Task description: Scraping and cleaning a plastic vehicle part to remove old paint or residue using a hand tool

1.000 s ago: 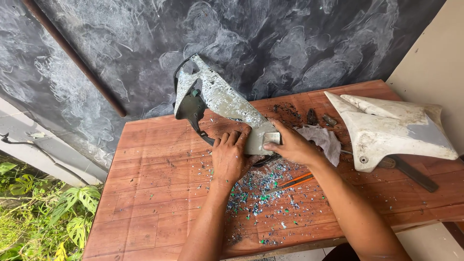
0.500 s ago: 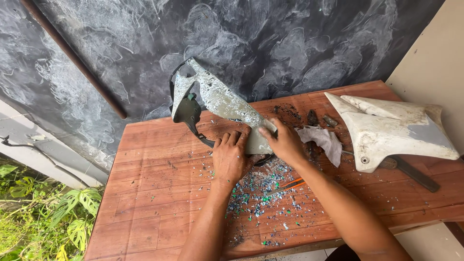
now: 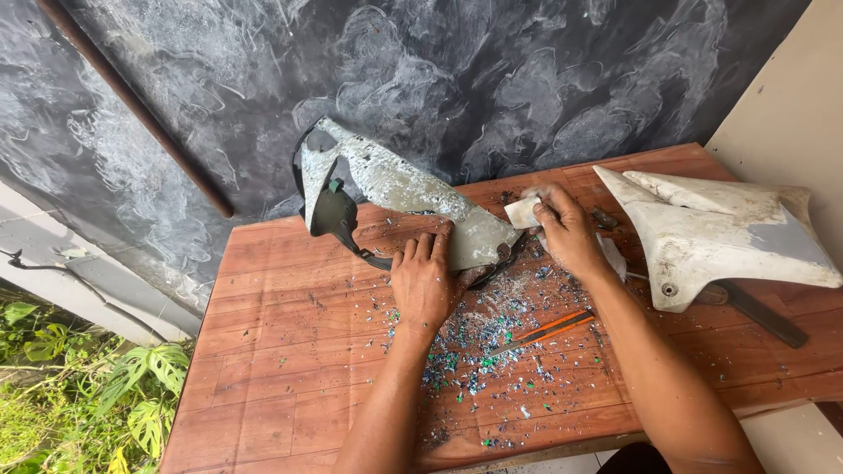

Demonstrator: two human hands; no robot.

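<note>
Soft, even daylight lit the scene; shadows stayed faint, no glare showed, focus was sharp, and edges bowed slightly.

white fairing panel (image 3: 720, 233) rt | orange tool (image 3: 544, 329) ctr | paint chips (image 3: 479, 351) | plants (image 3: 79, 386) lft

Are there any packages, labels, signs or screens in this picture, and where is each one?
None in view: no package, label, sign or screen. Only the grey panel under the left hand, the white panel, and the pale block in the right hand.
</note>
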